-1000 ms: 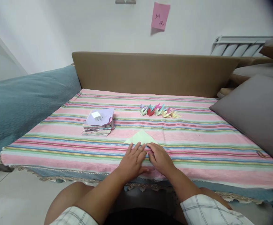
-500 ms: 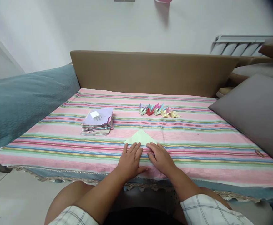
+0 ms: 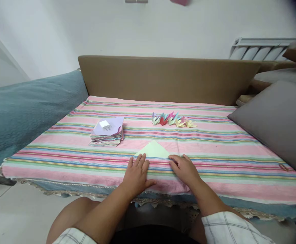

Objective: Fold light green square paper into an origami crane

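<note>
A light green sheet of paper (image 3: 153, 149), folded into a triangle, lies on the striped cloth with its long edge towards me. My left hand (image 3: 137, 173) rests flat with fingers spread, their tips on the left part of that long edge. At the paper's right corner, the index fingertip of my right hand (image 3: 185, 170) touches the edge. Its fingers are bent and a little apart, the thumb just below the index finger. Further back stands a row of several colourful folded paper cranes (image 3: 172, 120).
A stack of coloured paper (image 3: 106, 137) sits to the left, a white plug adapter (image 3: 105, 125) on top. The striped cloth (image 3: 61, 159) covers the sofa seat. A grey cushion (image 3: 277, 118) leans at the right, a blue armrest (image 3: 33, 105) at the left.
My right hand has slid right along the paper's long edge to its corner. My left hand has shifted slightly left. The view has turned a little.
</note>
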A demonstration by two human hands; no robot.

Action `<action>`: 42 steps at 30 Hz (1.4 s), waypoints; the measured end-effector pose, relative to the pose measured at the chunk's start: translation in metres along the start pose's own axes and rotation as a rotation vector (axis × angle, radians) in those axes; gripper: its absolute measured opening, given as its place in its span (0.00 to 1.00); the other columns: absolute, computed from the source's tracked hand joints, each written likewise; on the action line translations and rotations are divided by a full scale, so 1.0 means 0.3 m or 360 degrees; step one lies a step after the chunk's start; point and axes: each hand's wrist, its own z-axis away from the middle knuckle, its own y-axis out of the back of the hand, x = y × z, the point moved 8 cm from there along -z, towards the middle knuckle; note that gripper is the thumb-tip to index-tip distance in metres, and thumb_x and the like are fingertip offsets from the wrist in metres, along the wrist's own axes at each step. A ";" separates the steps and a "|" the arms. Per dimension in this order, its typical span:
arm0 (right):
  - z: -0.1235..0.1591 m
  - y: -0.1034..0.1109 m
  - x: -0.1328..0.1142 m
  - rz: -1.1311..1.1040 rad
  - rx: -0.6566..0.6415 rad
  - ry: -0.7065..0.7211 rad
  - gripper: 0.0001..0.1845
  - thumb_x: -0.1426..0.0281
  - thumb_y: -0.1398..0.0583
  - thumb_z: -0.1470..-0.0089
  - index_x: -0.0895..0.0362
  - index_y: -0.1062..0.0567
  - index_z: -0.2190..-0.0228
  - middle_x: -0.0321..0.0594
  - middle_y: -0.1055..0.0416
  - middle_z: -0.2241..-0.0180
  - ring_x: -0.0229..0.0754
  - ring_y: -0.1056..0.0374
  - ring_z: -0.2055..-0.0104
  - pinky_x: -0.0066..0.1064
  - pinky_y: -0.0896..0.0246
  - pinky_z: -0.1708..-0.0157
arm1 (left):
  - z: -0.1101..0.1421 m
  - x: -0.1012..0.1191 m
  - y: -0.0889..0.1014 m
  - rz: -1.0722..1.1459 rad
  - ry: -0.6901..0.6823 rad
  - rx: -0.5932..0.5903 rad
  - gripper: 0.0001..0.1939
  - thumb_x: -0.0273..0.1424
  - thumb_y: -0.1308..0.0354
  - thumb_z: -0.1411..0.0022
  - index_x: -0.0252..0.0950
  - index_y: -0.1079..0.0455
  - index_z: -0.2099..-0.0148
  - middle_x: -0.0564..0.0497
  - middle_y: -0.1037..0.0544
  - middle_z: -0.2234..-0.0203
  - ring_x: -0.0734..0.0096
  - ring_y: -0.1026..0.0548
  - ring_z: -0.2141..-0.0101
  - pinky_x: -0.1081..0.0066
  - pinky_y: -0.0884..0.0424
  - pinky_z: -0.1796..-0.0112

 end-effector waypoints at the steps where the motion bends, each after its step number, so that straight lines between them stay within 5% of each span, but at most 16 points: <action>1: 0.000 0.005 0.008 0.0008 -0.0007 -0.0032 0.17 0.66 0.51 0.42 0.54 0.28 0.56 0.41 0.25 0.56 0.44 0.30 0.56 0.49 0.58 0.40 | 0.000 -0.001 0.000 -0.0014 0.0010 -0.0004 0.40 0.55 0.45 0.50 0.34 0.38 0.43 0.38 0.44 0.39 0.48 0.46 0.40 0.46 0.49 0.43; 9: -0.002 0.023 0.035 0.0045 0.0024 -0.0119 0.17 0.65 0.51 0.43 0.52 0.26 0.57 0.37 0.24 0.60 0.44 0.30 0.60 0.39 0.42 0.53 | 0.001 -0.007 0.003 -0.0018 0.0073 -0.0088 0.40 0.57 0.46 0.50 0.34 0.39 0.42 0.39 0.47 0.38 0.48 0.49 0.39 0.46 0.52 0.43; 18: -0.008 0.039 0.053 0.0099 0.0102 -0.0168 0.14 0.66 0.49 0.44 0.53 0.26 0.61 0.37 0.24 0.65 0.44 0.31 0.62 0.31 0.43 0.65 | 0.006 -0.063 0.004 -0.0007 0.0200 -0.0171 0.46 0.59 0.44 0.54 0.34 0.42 0.40 0.35 0.49 0.37 0.47 0.52 0.38 0.44 0.55 0.43; 31: -0.014 0.033 0.052 0.0051 0.0108 -0.0183 0.14 0.65 0.49 0.44 0.52 0.25 0.62 0.37 0.25 0.63 0.43 0.32 0.62 0.29 0.45 0.68 | 0.013 -0.072 -0.001 -0.0038 0.0198 -0.0167 0.47 0.62 0.49 0.53 0.35 0.43 0.39 0.37 0.52 0.36 0.47 0.54 0.37 0.44 0.57 0.43; 42: -0.018 0.022 0.052 0.0062 0.0110 -0.0149 0.14 0.65 0.49 0.45 0.54 0.25 0.63 0.38 0.25 0.62 0.44 0.33 0.59 0.31 0.44 0.64 | 0.008 -0.078 -0.010 0.0122 0.0239 -0.0208 0.45 0.58 0.43 0.54 0.35 0.43 0.40 0.36 0.54 0.36 0.44 0.57 0.37 0.42 0.59 0.43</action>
